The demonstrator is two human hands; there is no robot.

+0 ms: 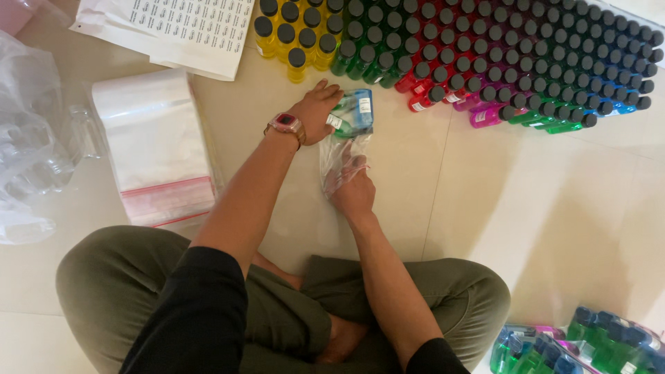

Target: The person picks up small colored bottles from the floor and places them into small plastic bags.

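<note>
Your left hand (315,111) presses down on a clear plastic bag (344,149) lying at the floor's centre, its top end holding small blue and green bottles (353,112), while your right hand (352,190), at 6 o'clock of the bag, grips its open mouth.

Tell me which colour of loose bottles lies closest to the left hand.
The green bottles, just above the left hand. The yellow ones lie slightly farther; red, pink and blue stretch away to the right.
</note>
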